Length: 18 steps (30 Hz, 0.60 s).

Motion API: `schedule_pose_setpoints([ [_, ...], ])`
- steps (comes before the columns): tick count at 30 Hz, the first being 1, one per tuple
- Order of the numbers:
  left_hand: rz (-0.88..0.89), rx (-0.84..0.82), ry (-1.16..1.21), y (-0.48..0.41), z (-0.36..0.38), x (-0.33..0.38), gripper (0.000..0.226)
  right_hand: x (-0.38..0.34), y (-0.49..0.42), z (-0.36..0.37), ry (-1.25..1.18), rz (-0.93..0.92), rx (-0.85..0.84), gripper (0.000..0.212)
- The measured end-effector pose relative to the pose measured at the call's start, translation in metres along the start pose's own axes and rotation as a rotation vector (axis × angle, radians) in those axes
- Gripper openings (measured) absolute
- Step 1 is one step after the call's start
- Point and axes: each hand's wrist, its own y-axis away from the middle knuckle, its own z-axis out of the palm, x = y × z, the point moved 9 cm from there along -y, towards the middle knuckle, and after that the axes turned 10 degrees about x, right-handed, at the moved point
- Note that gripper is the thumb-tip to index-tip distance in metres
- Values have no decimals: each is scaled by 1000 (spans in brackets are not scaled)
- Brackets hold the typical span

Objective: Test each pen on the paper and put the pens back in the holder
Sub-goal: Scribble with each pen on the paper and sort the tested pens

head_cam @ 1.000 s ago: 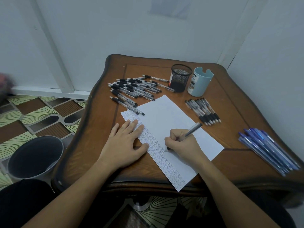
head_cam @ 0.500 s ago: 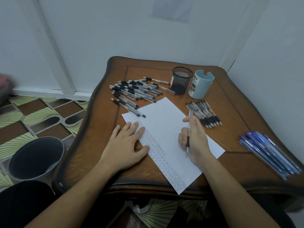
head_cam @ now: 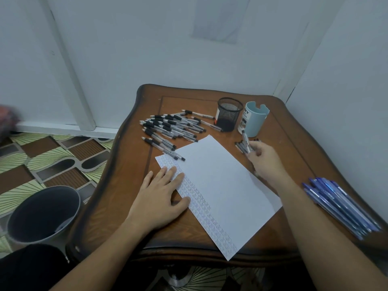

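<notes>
A white paper (head_cam: 218, 185) lies slantwise on the wooden table (head_cam: 130, 185), with a strip of small pen marks along its left edge. My left hand (head_cam: 161, 196) rests flat on that edge. My right hand (head_cam: 264, 160) has reached to the far right of the sheet and pinches a clear pen (head_cam: 245, 141) over a small row of pens (head_cam: 241, 146) that it mostly hides. A black mesh holder (head_cam: 228, 114) and a light blue holder (head_cam: 255, 118) stand just beyond. A large heap of black-grip pens (head_cam: 170, 129) lies at the far left.
Several blue pens (head_cam: 340, 206) lie bunched at the table's right edge near the wall. A dark bucket (head_cam: 42, 215) stands on the patterned floor to the left. White walls close in behind and on the right.
My right hand stopped writing, lifted the pen off the paper and carried it away to the small row of pens near the holders. My left hand has stayed on the paper.
</notes>
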Motion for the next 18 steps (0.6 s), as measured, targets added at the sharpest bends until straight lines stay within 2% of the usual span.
schedule_pose_setpoints([
  [3,-9,1,10,0,-2,1,84,0,-28,-19,275,-89,127,31],
  [7,-7,-14,-19,0,0,0,84,5,-42,-13,552,-87,70,20],
  [9,-3,-15,-17,-1,0,0,84,-5,-40,-11,638,-119,118,23],
  [11,-2,-14,-8,-1,1,-1,83,-27,-34,1,603,-251,168,23],
  [12,-2,-15,-6,-1,1,-2,82,-38,-28,15,516,-316,125,22],
  [15,-2,-8,-3,-1,2,-3,81,-65,1,75,190,-355,-196,17],
  [18,-3,14,0,-1,0,-3,81,-87,26,121,100,-385,-325,20],
])
